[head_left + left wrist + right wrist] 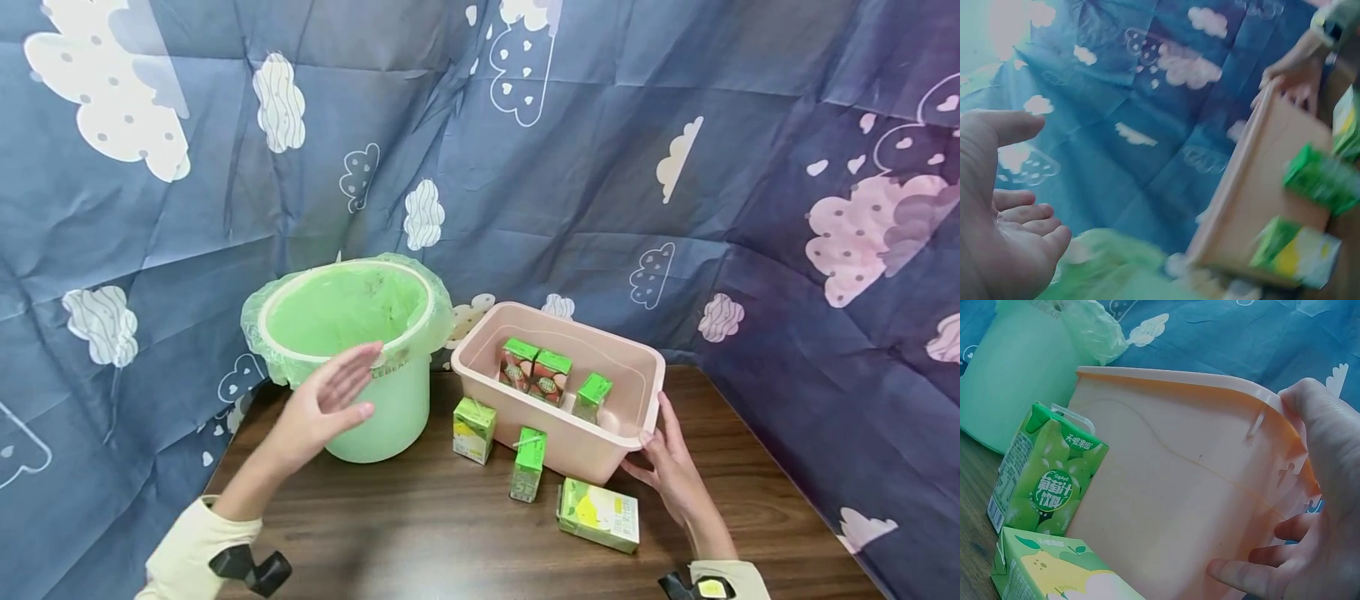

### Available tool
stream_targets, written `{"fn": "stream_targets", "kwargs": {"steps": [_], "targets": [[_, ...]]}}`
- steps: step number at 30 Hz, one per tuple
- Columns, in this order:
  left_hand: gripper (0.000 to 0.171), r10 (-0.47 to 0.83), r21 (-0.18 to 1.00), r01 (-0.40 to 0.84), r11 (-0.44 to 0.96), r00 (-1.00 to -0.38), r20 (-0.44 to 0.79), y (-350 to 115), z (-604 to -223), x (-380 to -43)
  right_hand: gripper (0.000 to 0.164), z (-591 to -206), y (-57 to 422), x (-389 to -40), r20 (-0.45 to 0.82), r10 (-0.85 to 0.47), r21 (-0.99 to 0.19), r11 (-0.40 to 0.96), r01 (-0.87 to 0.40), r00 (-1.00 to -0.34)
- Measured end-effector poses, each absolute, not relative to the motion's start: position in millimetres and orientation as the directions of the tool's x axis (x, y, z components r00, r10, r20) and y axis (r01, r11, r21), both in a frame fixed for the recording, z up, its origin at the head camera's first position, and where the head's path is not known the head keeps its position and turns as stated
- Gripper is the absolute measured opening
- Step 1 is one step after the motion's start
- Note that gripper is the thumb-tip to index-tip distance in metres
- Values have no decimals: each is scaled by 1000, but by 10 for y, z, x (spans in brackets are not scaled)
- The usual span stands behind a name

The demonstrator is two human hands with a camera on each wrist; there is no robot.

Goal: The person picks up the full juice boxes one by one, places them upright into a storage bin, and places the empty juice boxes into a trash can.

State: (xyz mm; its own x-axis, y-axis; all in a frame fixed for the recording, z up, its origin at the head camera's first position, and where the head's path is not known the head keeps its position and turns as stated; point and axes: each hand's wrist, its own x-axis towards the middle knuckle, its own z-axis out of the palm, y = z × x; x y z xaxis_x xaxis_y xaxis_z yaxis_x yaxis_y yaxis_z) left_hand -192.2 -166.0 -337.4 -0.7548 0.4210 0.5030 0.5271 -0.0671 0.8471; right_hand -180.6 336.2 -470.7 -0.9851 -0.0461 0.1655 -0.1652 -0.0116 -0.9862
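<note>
1. Near the back edge of the desk (412, 533), right of its middle, stands the pink basin (577, 454), which is the thing being handled. Two red cartons (550, 379) and a small green carton (592, 396) are inside.
2. At the basin's front right corner, the right hand (675, 467) grasps the rim, thumb on top and other fingers against the outer wall. Whether this corner is lifted, I cannot tell.
3. Toward the left edge of the desk, before the green bucket (393, 408), the left hand (318, 412) is in the air, its fingers released, carrying nothing.
4. In my judgement, the step in hand is to steady or turn the basin by one corner. The next move probably calls for the left fingers to close on the basin or on a carton outside it.
5. Along the basin's front side are a yellow-green carton (474, 429), a grape carton (528, 462) and a lying carton (597, 514).
6. On the bucket I read "LEBEAR"; any letters before it do not show. The grape carton says "GRAPE" and "葡萄汁饮料", meaning grape juice drink. The red cartons' labels are too small to read.
</note>
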Motion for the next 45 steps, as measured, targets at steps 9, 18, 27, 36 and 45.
{"fn": "stream_targets", "kwargs": {"steps": [9,18,27,36,45], "targets": [[66,180,730,681,-47,-713,677,-2270,-2965,-2155,74,-4710,3354,-1827,171,-40,-985,-31,-169,-985],[67,-36,818,464,340,-863,505,-2732,-3253,-2622,74,-4735,3399,-1805,191,-64,-981,-31,-189,-980],[73,37,965,239,107,-971,236,-2548,-3507,-2752,75,-4752,3447,-1801,230,-95,-972,-63,-225,-968],[82,2,971,237,-28,-971,237,-2525,-3543,-2747,76,-4718,3438,-1787,247,-118,-968,-76,-240,-962],[80,-12,970,237,58,-971,238,-2553,-3515,-2734,71,-4711,3392,-1764,302,-40,-951,-84,-298,-953]]}}
